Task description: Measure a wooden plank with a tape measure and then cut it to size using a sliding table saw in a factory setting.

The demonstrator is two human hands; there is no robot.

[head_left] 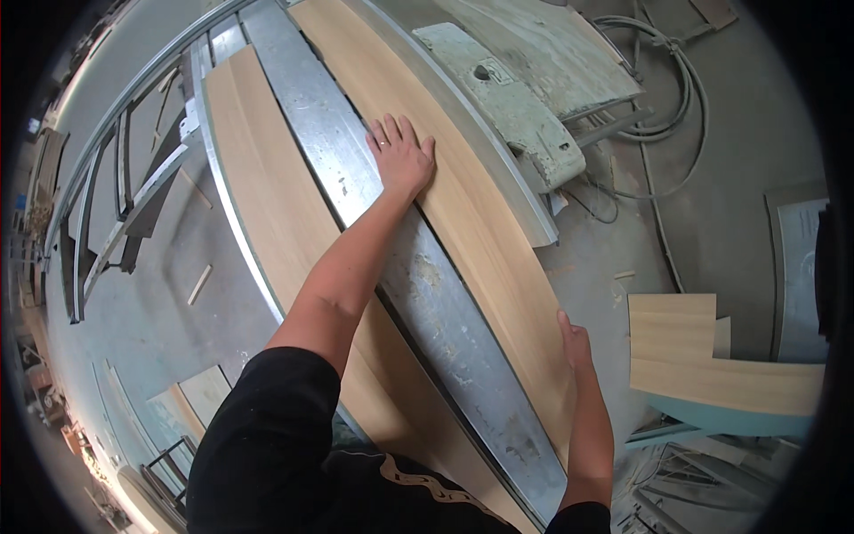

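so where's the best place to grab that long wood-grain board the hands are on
Probably by its two long edges, from opposite sides. The board lies flat on the metal saw table, long and thin, so its faces offer nothing to pinch. The right hand already meets the outer edge near the close end; the left hand lies flat, palm down, farther along, and could slide to the inner edge.

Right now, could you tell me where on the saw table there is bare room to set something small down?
The metal strip between the left wood panel and the right wood panel is bare beyond the left hand. Nearer in, the forearm crosses it. The right hand holds the right panel's outer edge. Offcuts crowd the floor on the right.
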